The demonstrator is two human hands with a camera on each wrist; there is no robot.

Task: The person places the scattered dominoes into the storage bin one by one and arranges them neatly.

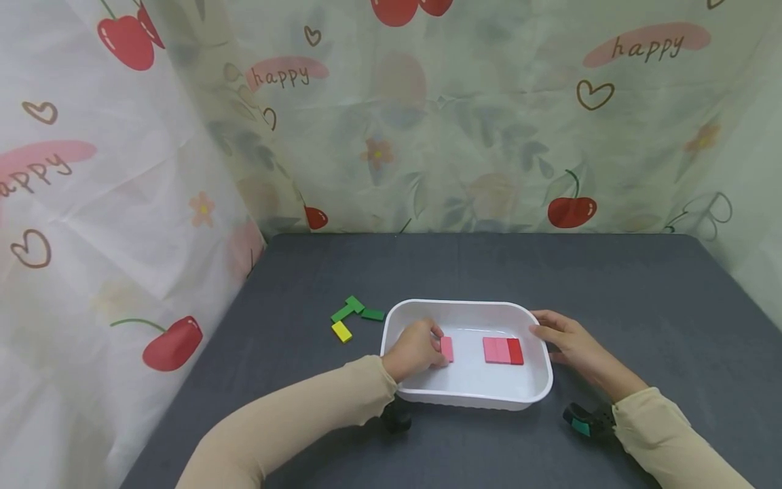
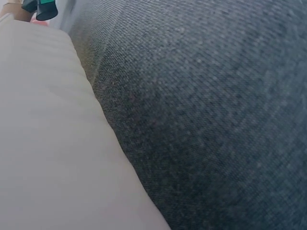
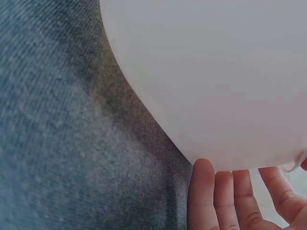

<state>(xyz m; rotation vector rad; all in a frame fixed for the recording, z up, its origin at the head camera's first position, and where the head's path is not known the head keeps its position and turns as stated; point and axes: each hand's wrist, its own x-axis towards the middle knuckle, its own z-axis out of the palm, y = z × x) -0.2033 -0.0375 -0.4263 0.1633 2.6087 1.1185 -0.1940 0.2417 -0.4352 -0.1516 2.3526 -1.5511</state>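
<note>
A white plastic basin (image 1: 470,401) sits on the dark table, with pink tiles (image 1: 496,350) and a red tile (image 1: 515,352) lying side by side in its right half. Inside its left half, my left hand (image 1: 415,352) pinches a pink tile (image 1: 447,349) between thumb and fingers. My right hand (image 1: 571,343) grips the basin's right end, thumb at the rim. In the right wrist view the fingers (image 3: 201,187) press along the outside of the basin wall (image 3: 206,86). The left wrist view shows mainly sleeve and table, with the left hand's grip out of sight.
Green tiles (image 1: 373,314) and a yellow tile (image 1: 342,331) lie on the dark table (image 1: 293,414) left of the basin. A printed cloth (image 1: 440,156) hangs behind the table's far edge and down the left side. Dark straps with devices (image 1: 586,420) are at the wrists.
</note>
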